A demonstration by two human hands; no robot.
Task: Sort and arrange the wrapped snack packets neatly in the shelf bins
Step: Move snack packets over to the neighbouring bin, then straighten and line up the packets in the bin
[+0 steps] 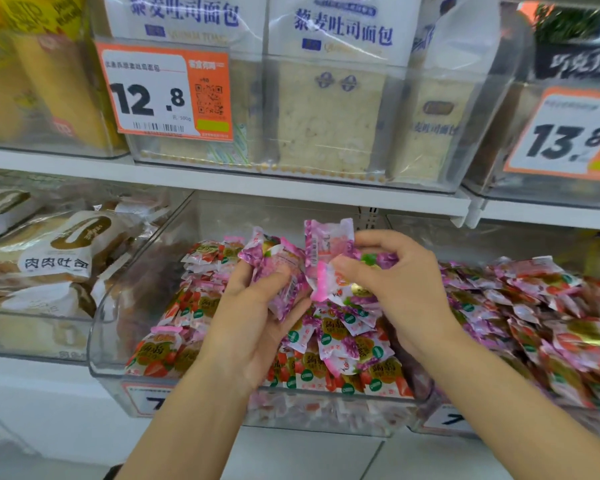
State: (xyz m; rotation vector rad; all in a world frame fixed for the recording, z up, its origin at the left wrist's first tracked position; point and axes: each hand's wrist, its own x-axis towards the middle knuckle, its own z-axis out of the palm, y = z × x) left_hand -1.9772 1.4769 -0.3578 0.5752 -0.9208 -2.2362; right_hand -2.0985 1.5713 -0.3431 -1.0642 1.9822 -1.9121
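In the head view, above the middle bin (97,341), the left grip (257,323) clasps a bunch of purple packets (279,271) while the right grip (395,289) pinches a single packet (326,245); best to square their edges, faces alike, before laying them on the pile (343,344).

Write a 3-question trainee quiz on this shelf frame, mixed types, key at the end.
1. True or false: the left hand is empty.
2. Which price is on the orange tag of the bread bin straight above the hands? A) 12.8 B) 9.5 C) 20.0
3. Fill in: the upright pink-and-purple packet is pinched by the ___ hand.

Key
1. False: its grip is on a bunch of purple packets.
2. A
3. right: the right hand pinches it.
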